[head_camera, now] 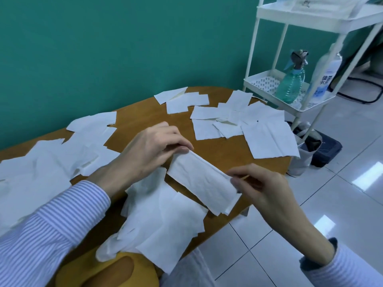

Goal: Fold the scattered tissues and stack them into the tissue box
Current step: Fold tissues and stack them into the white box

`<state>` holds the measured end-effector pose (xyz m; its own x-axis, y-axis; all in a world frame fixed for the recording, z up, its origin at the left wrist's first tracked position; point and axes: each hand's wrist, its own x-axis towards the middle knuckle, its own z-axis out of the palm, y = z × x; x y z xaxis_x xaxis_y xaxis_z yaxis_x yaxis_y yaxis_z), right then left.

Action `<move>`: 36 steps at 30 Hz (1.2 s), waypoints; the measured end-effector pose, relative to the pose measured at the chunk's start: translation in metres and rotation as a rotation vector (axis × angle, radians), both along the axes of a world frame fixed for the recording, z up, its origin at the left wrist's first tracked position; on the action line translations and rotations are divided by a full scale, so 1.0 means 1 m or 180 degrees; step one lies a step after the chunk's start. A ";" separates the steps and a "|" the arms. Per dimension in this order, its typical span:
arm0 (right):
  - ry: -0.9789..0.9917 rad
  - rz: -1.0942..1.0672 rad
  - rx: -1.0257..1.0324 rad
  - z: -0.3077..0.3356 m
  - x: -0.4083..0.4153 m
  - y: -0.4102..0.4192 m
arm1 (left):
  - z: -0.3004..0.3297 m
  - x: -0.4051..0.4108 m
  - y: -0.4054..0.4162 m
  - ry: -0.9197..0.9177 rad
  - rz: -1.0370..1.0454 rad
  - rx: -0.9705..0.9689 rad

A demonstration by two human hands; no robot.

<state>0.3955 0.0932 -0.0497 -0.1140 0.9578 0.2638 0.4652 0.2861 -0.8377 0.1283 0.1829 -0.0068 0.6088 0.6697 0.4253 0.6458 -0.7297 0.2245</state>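
A folded white tissue [202, 181], a long narrow strip, hangs a little above the wooden table [226, 150] between my two hands. My left hand [153, 150] pinches its far end and my right hand [261, 183] pinches its near right end. Under it lies a heap of loose tissues [163, 220] that spills over the table's near edge onto a yellow object [107, 270], perhaps the tissue box, with an oval opening. More scattered tissues [238, 119] cover the far right of the table, and others [41, 172] cover the left.
A white rolling cart [290, 94] stands to the right of the table with a green spray bottle [290, 83] and a white bottle [325, 77] on its lower shelf. A grey bag [304, 154] sits on the tiled floor beside the table.
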 end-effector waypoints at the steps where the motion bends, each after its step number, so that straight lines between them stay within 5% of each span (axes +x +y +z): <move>1: 0.0080 -0.0011 -0.0162 0.000 0.001 0.002 | -0.001 0.003 0.007 0.0013 0.0007 -0.0097; 12: -0.0564 -0.0466 -0.0841 -0.047 0.012 0.030 | -0.075 0.037 0.054 0.0660 0.0049 -0.0917; 21: -0.0682 -0.0637 -0.0691 -0.052 0.016 0.035 | -0.084 0.044 0.065 0.0609 0.0030 -0.0920; 29: -0.2068 -0.0612 0.0325 -0.064 0.011 0.029 | -0.092 0.045 0.064 0.0245 -0.0015 -0.1087; 36: -0.2420 -0.0553 0.0068 -0.064 0.010 0.038 | -0.093 0.046 0.058 0.0438 -0.0119 -0.1182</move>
